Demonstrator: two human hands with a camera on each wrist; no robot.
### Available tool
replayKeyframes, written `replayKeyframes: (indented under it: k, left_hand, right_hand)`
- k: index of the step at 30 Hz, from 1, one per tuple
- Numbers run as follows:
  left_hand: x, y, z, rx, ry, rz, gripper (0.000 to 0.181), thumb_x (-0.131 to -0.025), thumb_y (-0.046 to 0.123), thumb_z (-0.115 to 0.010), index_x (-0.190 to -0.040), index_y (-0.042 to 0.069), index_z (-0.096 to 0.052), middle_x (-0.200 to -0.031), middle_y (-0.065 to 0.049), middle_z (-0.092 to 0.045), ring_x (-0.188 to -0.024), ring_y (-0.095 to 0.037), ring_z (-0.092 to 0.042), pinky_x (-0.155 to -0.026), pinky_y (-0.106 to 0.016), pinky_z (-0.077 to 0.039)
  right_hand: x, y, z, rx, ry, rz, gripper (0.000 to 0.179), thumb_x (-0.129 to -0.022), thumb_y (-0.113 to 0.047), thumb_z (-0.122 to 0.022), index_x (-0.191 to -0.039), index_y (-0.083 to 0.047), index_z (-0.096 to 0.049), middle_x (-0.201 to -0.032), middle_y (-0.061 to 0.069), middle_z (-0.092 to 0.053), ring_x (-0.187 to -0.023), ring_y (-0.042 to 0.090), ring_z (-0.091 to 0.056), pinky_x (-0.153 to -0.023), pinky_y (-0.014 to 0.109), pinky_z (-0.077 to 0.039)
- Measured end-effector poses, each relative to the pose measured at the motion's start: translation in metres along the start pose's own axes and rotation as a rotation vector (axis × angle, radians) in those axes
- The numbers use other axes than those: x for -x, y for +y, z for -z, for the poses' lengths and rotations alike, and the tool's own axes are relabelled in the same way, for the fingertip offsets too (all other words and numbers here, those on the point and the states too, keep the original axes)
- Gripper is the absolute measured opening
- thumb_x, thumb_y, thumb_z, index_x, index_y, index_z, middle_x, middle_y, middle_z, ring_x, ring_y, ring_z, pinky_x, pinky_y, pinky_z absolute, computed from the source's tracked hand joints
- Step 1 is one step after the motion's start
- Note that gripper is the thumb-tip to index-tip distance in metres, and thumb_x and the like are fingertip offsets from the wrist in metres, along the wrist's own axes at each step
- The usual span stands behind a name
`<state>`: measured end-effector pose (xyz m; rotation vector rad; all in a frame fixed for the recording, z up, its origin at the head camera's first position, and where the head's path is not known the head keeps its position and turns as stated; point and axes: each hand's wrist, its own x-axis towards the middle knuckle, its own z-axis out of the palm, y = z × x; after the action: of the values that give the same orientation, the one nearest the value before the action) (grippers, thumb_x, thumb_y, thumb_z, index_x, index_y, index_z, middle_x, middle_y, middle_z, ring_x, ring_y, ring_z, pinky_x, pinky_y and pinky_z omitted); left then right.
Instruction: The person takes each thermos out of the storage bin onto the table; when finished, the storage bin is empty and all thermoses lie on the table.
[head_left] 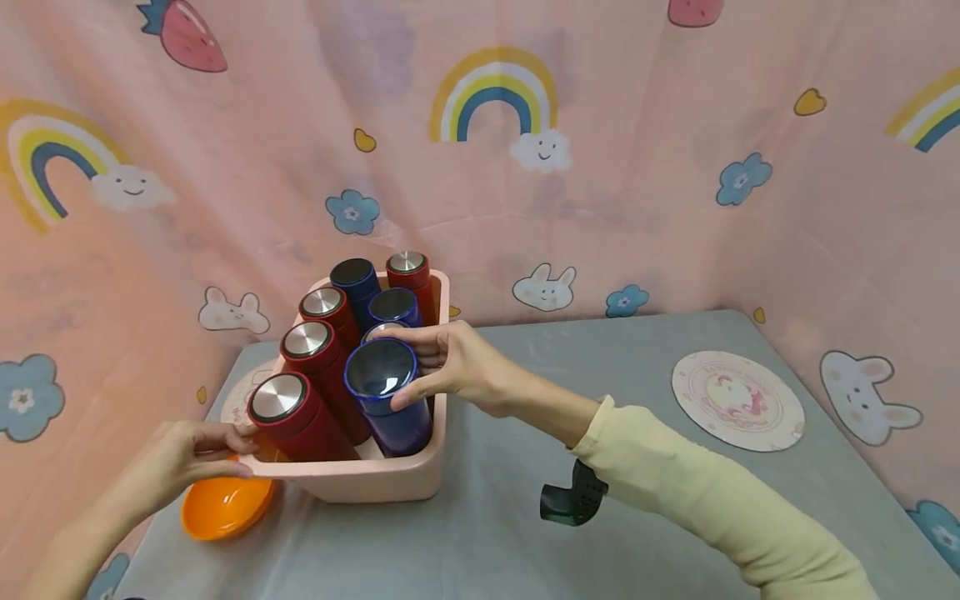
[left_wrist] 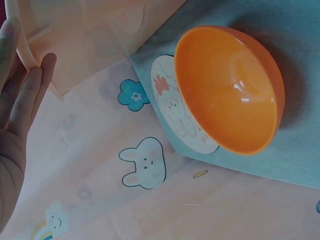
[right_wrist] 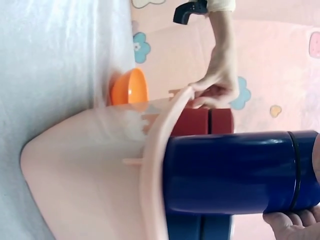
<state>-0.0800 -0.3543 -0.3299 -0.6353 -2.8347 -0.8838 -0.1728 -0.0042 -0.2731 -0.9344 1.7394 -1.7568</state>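
Note:
My right hand [head_left: 461, 367] grips the top of a blue thermos bottle [right_wrist: 230, 172], thumb on one side and fingers on the other. The bottle leans at the near right corner of a pink plastic bin [head_left: 375, 482], its lower part inside the rim. At the near left corner my left hand [head_left: 176, 462] pinches the bin's rim, as the left wrist view also shows. Several red thermos bottles [head_left: 322, 433] with silver lids stand in the bin, along with a dark blue bottle [head_left: 358, 292] and another blue bottle [head_left: 395, 305]. One more silver lid is partly hidden by my right hand.
An orange bowl [left_wrist: 230, 95] sits beside the bin at the left, by a round white mat [left_wrist: 172, 107]. Another round mat [head_left: 738, 400] lies at the table's right. A patterned pink cloth hangs behind the grey table [head_left: 510, 533]. A black wrist device is under my right sleeve.

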Motion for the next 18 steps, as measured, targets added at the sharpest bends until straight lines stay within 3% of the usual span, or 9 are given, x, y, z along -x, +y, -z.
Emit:
replayKeyframes:
  k: [5,9,18]
  left_hand:
    - [-0.003,0.0,0.001,-0.013,-0.002,-0.013,0.021,-0.064,0.008,-0.086,-0.076,0.016,-0.071,-0.077,0.003,-0.072,-0.07,0.004,-0.062,-0.059,-0.009,-0.052]
    - [-0.003,0.001,0.0,-0.01,-0.003,-0.013,0.021,-0.064,0.008,-0.086,-0.076,0.015,-0.071,-0.077,0.004,-0.072,-0.069,0.004,-0.062,-0.059,-0.009,-0.052]
    - [-0.001,0.002,0.0,-0.01,0.003,-0.003,0.02,-0.064,0.009,-0.086,-0.076,0.015,-0.071,-0.076,0.004,-0.072,-0.069,0.005,-0.062,-0.058,-0.01,-0.052]
  right_hand:
    - [0.0,-0.016,-0.002,0.033,0.028,-0.03,0.065,-0.077,0.009,-0.073,-0.137,-0.003,-0.051,-0.123,0.017,-0.062,-0.108,0.02,-0.064,-0.092,0.032,-0.053]
    - [-0.002,-0.03,-0.002,-0.004,0.063,-0.06,0.065,-0.078,0.011,-0.072,-0.137,-0.004,-0.051,-0.121,0.018,-0.063,-0.109,0.022,-0.064,-0.094,0.033,-0.052]
    - [-0.005,-0.05,0.0,-0.023,0.095,-0.052,0.063,-0.079,0.012,-0.071,-0.137,-0.003,-0.05,-0.123,0.018,-0.062,-0.111,0.022,-0.063,-0.095,0.032,-0.051]
